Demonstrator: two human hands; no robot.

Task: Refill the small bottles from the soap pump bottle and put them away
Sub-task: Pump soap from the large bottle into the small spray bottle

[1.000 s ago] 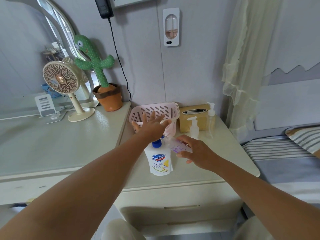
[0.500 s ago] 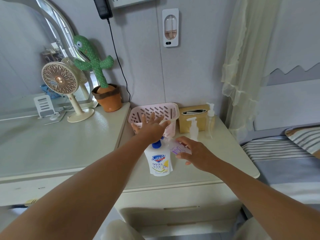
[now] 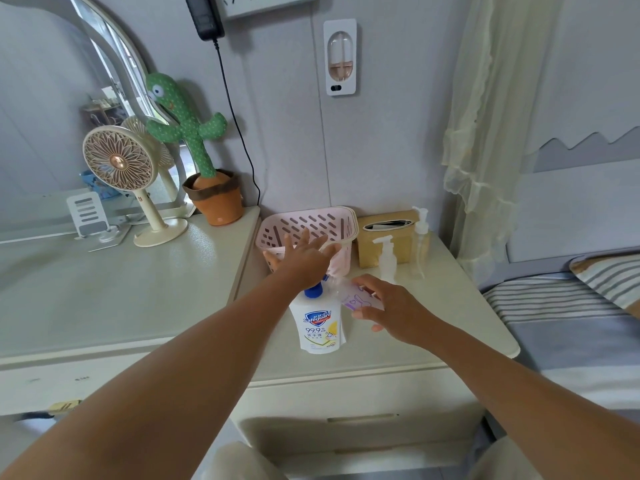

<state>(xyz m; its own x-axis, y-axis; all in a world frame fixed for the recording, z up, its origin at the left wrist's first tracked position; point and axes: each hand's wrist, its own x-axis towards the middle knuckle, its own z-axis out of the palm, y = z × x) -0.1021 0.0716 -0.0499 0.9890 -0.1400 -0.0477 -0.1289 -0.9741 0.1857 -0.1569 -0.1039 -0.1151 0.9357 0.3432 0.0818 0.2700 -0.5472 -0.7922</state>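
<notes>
Refilling looks under way to me, not finished. My left hand (image 3: 304,261) lies flat on the blue pump head of the white plastic soap pump bottle (image 3: 318,327), fingers straight and spread, gripping nothing. My right hand (image 3: 391,306) has its fingers curled round a small clear bottle with a purple label (image 3: 356,299), tilted towards the nozzle, just right of the soap bottle near the middle of the pale worktop (image 3: 433,323). How full it is I cannot tell. A short clear pump bottle (image 3: 387,259) and a taller clear pump bottle (image 3: 420,244) stand near the back right corner by a tan tissue box (image 3: 388,226). Nothing seems put away yet; the pink slotted plastic basket (image 3: 311,220) at the back edge may be their place.
</notes>
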